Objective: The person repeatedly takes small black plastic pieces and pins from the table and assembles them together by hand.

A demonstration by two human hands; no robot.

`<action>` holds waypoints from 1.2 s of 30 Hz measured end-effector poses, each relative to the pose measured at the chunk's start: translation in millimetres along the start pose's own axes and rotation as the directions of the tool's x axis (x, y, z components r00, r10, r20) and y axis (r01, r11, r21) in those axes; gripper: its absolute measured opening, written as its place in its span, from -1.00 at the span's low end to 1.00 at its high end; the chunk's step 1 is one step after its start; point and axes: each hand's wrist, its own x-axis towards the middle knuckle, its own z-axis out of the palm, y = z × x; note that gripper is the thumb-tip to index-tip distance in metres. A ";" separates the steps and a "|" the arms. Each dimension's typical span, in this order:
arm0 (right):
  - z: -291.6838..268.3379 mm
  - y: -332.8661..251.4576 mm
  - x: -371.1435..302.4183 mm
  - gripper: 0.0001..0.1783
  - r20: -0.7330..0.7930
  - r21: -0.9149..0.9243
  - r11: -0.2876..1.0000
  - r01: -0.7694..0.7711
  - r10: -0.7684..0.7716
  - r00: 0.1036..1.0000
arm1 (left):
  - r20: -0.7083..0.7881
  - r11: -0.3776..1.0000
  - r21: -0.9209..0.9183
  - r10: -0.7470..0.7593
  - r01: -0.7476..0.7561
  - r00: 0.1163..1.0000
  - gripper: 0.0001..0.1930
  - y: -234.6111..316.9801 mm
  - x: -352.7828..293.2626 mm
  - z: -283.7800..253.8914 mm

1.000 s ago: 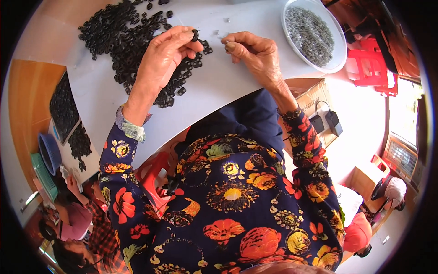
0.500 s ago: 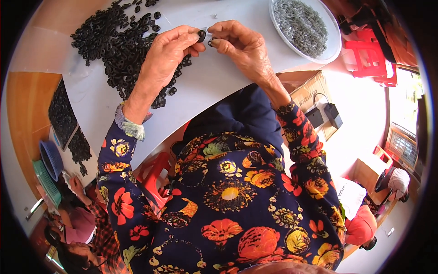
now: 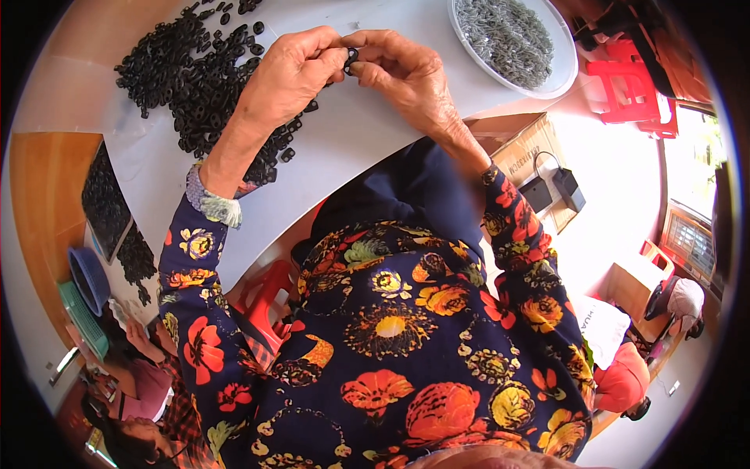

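My left hand [image 3: 291, 78] and my right hand [image 3: 408, 78] meet above the white table [image 3: 336, 152], fingertips almost touching. Between them shows a small black plastic piece [image 3: 351, 58] with a hole in it. Both hands are closed, thumb and fingers pinching at this piece. The fingers cover much of it, so I cannot tell whether one or two parts are there. A loose heap of similar small black pieces [image 3: 183, 86] spreads to the left of and under my left hand and forearm.
At the far right of the table stands a round white tub [image 3: 566, 72] of small clear-grey plastic pieces [image 3: 508, 43]. Beside the table are a cardboard box [image 3: 525, 152] and red stools [image 3: 623, 90]. On the left sit another black heap [image 3: 105, 195], a blue basket [image 3: 87, 280] and other people.
My hands have come together from a small gap, bringing the held small pieces into contact or nearly so. The view has shifted slightly.
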 end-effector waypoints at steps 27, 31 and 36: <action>0.5 -7.4 -3.4 -0.69 -0.124 -0.015 1.000 0.005 -0.006 0.992 | -0.320 0.988 -0.104 0.074 -0.113 0.944 -0.73 -5.5 -8.0 43.7; 2.2 -6.3 -3.2 -0.68 -0.129 -0.001 1.000 0.012 -0.012 0.992 | -0.359 0.983 -0.139 0.060 -0.118 0.931 -0.74 -8.6 -9.3 49.9; 2.3 -4.1 -3.1 -0.70 -0.136 0.036 0.999 0.019 -0.014 0.991 | -0.352 0.992 -0.075 0.072 -0.105 0.933 -0.75 -8.1 -5.6 46.9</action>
